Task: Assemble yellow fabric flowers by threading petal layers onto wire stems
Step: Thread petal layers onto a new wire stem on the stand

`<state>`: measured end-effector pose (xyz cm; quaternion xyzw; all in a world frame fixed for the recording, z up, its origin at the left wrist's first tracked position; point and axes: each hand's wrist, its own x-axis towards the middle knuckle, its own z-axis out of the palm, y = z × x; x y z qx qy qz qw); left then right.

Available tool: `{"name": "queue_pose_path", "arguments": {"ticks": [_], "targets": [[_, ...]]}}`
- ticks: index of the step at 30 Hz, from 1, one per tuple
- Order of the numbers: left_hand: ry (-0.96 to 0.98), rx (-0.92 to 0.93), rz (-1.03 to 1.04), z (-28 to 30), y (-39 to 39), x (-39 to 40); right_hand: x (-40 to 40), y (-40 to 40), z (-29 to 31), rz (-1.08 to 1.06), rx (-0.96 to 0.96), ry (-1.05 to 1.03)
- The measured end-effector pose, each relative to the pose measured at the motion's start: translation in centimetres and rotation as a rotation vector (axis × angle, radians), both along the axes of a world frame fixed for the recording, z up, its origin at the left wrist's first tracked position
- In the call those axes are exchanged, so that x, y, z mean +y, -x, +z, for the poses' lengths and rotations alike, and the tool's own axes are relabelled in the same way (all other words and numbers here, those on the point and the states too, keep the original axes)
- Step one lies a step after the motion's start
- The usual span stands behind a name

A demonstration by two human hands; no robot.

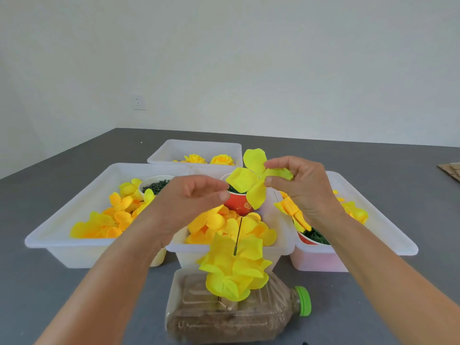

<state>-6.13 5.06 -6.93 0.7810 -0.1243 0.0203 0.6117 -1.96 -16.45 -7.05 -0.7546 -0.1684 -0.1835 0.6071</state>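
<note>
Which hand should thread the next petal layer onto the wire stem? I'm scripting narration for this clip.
Probably the right hand: it already pinches the loose petal layer, held above the wire stem. The left hand holds nothing.

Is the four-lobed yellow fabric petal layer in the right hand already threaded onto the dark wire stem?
No: the right hand pinches the yellow petal layer in the air, apart from the dark wire stem.
</note>
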Motion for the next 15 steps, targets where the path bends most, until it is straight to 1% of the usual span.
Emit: {"name": "queue_pose_path", "arguments": {"ticks": [3, 7, 10, 13, 15], "targets": [[0.101, 0.019, 0.118, 1.0, 0.0, -1.0, 1.1, 1.8, 1.0, 0.088, -0.011, 0.010], [0.191, 0.107, 0.179, 1.6, -0.4, -1.5, 2.1, 3.1, 2.1, 0.174, 0.008, -0.032], [0.307, 0.174, 0.122, 1.6, -0.4, -1.3, 2.5, 3.4, 2.5, 0.182, 0.078, -0.081], [0.454, 0.266, 0.022, 1.6, -0.2, -1.3, 2.6, 3.3, 2.7, 0.186, 0.236, -0.180], [0.500, 0.288, 0.001, 1.5, -0.2, -1.3, 2.7, 3.3, 2.8, 0.222, 0.343, -0.247]]}}
